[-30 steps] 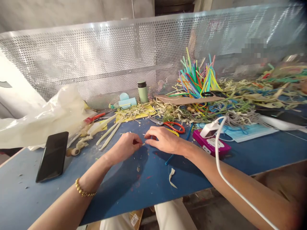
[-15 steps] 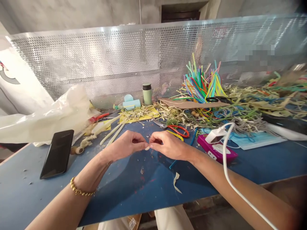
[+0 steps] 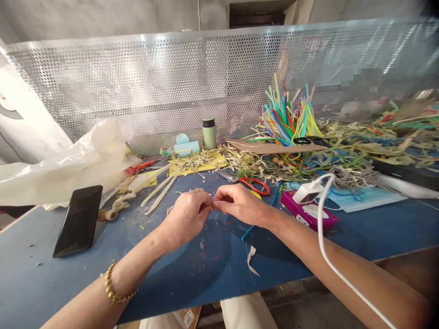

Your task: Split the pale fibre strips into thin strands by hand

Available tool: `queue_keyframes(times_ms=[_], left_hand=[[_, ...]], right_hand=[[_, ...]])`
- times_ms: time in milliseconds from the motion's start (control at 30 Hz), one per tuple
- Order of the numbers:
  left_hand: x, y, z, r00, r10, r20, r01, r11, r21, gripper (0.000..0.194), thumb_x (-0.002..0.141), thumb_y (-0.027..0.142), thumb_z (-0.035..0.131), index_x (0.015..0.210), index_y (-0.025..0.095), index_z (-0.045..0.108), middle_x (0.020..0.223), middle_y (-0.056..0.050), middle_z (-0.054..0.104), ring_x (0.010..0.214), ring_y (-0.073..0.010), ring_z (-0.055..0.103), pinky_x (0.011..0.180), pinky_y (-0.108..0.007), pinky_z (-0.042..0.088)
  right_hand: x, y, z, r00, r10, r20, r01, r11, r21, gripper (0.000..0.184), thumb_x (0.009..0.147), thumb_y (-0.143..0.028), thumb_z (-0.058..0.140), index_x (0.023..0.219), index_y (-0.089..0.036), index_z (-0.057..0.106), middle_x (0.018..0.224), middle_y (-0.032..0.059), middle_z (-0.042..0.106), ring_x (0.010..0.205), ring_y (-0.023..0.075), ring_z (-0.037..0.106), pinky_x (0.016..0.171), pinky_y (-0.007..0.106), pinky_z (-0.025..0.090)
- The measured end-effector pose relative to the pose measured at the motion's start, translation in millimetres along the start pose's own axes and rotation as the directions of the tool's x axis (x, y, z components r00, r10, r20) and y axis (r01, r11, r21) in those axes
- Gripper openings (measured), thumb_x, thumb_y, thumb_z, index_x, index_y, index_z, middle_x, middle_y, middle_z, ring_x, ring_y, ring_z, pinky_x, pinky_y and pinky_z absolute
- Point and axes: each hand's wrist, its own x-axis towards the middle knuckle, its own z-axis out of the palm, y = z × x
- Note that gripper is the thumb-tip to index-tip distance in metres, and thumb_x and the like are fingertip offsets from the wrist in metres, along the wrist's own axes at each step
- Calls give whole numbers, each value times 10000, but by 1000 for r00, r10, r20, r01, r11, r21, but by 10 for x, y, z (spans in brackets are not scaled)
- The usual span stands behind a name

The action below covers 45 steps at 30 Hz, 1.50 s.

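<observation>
My left hand and my right hand meet over the middle of the blue tabletop, fingertips pinched together and touching. Whatever sits between them is too small or too well covered to name. Just beyond my right hand lie red-handled scissors, with a blue pipe-cleaner-like strip passing beneath that wrist. Past my left hand are long pale strips of plant material. A curled pale scrap rests nearer the table's front edge.
A black phone and plastic sheeting are on the left. On the right, a magenta box carries a white charger and cable. Behind stand a green bottle, colourful pipe cleaners and a perforated metal screen.
My left hand has turned and its fingers have curled more tightly against my right fingertips. A small pale bit seen at the fingertips earlier is now hidden. My right hand has barely moved.
</observation>
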Motion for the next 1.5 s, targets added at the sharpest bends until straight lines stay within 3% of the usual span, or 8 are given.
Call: queue_keyframes(times_ms=[133, 233, 500, 800, 900, 1067, 1267, 1500], left_hand=[[61, -50, 61, 995, -77, -69, 74, 996, -44, 139, 819, 95, 579, 727, 152, 667, 711, -23, 621, 681, -145, 518, 636, -266, 357], [103, -92, -15, 988, -148, 42, 154, 954, -256, 145, 855, 203, 583, 793, 152, 704, 718, -20, 642, 624, -131, 522, 611, -262, 370], [19, -174, -60, 858, -95, 505, 489, 452, -746, 345, 872, 422, 612, 804, 101, 717, 738, -96, 698, 605, -148, 620, 564, -258, 391], [-12, -161, -77, 834, 7, 552, 536, 224, -814, 207, 845, 304, 693, 834, 101, 728, 711, -57, 660, 599, -112, 602, 598, -238, 441], [-9, -136, -72, 854, -19, 520, 512, 204, -834, 151, 784, 256, 757, 808, 111, 724, 696, -39, 649, 589, -101, 588, 587, -226, 432], [10, -31, 2, 920, -267, 286, 343, 199, -918, 170, 708, 260, 816, 717, 134, 702, 640, -5, 613, 572, -83, 529, 567, -212, 380], [33, 61, 137, 879, -474, -53, 119, 326, -938, 166, 713, 297, 807, 713, 161, 711, 551, 41, 524, 554, -70, 404, 571, -217, 327], [21, 44, 169, 883, -466, -55, 139, 373, -918, 207, 743, 351, 775, 762, 157, 706, 555, 36, 514, 562, -87, 402, 562, -238, 313]], right_hand=[[27, 49, 26, 994, 19, -109, -22, 999, -25, 151, 862, -230, 596, 735, -147, 600, 621, -17, 567, 575, 101, 489, 552, 223, 353], [18, 43, -14, 995, -14, -100, 12, 1000, -17, 139, 864, -214, 593, 739, -152, 587, 626, -24, 550, 578, 100, 482, 558, 226, 354], [-76, -75, -73, 976, -217, -17, 217, 974, 71, 183, 950, -252, 530, 790, -164, 540, 717, -11, 566, 661, 114, 509, 621, 242, 398], [-92, -142, -155, 846, -531, -39, 533, 845, 39, 171, 971, -262, 544, 828, -178, 583, 804, 16, 573, 775, 135, 551, 738, 281, 455], [-75, -110, -155, 818, -567, -99, 572, 820, 35, 125, 937, -244, 603, 835, -178, 632, 813, 17, 578, 801, 134, 565, 763, 282, 466], [-57, -43, -96, 906, -307, -291, 337, 940, 57, 105, 907, -260, 630, 909, -170, 683, 838, 21, 607, 719, 119, 562, 644, 251, 457], [-23, -59, 73, 980, -9, -201, 86, 921, 379, 264, 819, -405, 698, 818, -142, 681, 620, -18, 584, 541, 100, 527, 513, 228, 407], [-30, -154, 80, 962, 42, -269, 77, 906, 416, 217, 827, -338, 642, 715, -151, 636, 565, -34, 550, 491, 87, 504, 494, 220, 384]])
